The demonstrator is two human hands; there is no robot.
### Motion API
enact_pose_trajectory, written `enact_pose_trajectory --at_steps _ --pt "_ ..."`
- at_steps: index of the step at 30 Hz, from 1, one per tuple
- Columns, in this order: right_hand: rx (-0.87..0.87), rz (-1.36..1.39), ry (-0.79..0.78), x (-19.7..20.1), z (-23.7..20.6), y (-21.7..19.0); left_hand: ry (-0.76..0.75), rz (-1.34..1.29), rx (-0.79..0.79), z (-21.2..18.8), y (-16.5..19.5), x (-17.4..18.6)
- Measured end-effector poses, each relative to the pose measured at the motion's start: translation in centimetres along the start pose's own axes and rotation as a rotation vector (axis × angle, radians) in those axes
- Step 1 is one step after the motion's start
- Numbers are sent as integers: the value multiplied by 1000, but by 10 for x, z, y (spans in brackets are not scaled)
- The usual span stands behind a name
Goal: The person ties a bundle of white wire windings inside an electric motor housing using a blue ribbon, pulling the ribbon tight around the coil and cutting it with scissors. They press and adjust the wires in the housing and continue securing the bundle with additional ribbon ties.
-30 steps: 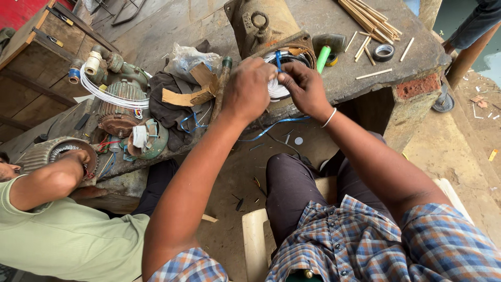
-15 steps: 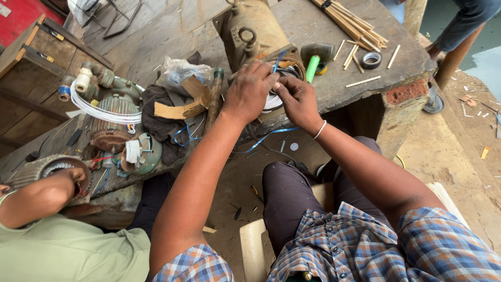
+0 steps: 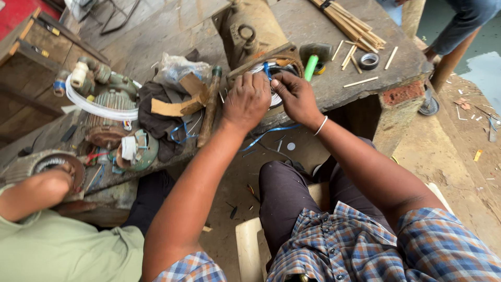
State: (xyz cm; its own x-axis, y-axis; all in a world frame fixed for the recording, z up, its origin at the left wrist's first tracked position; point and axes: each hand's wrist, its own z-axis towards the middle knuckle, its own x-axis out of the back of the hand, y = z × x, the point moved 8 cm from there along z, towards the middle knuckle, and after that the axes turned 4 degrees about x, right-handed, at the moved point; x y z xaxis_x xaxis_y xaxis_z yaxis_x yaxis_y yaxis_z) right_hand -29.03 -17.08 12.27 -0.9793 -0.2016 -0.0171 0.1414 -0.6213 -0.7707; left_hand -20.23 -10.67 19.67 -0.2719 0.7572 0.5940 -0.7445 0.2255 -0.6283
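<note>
A rusty motor stator (image 3: 284, 56) with white winding wires and a blue strip (image 3: 267, 70) lies at the near edge of a wooden workbench (image 3: 334, 89). My left hand (image 3: 245, 102) lies over the stator's left rim with curled fingers, gripping it. My right hand (image 3: 295, 96), with a metal bangle on the wrist, pinches the white windings just beside the left hand. The hands touch and hide most of the coil. A loose blue strip (image 3: 271, 133) hangs below the bench edge.
A green-handled tool (image 3: 311, 67), a tape roll (image 3: 369, 61) and bamboo sticks (image 3: 347, 21) lie right of the stator; a wooden-handled hammer (image 3: 210, 107) and cardboard (image 3: 172, 104) lie left. A co-worker's hand (image 3: 49, 183) rests on another stator at far left. A person's leg (image 3: 459, 26) stands top right.
Both hands stay on the stator; the right hand has shifted a little left, closer to the left hand. The view has moved slightly, and the co-worker's hand stays on the other stator.
</note>
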Motion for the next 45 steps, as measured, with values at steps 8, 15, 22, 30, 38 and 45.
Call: enact_pose_trajectory --at_steps 8,15,22,30,38,45 --pt "34 27 -83 -1 -4 2 -337 -1095 544 -37 -16 -41" --pt "41 27 -132 2 -2 -6 -403 -1732 784 -54 13 -78" --pt "236 -258 247 -1 -4 -8 37 -2122 954 -4 -26 -100" --pt "212 -331 183 -14 -8 43 156 -2194 1160 24 -47 -134" --pt "373 -347 218 -18 -21 16 230 -2150 1071 27 -49 -101" --pt "127 -290 45 -2 -28 -24 -94 -1110 617 13 -43 -21"
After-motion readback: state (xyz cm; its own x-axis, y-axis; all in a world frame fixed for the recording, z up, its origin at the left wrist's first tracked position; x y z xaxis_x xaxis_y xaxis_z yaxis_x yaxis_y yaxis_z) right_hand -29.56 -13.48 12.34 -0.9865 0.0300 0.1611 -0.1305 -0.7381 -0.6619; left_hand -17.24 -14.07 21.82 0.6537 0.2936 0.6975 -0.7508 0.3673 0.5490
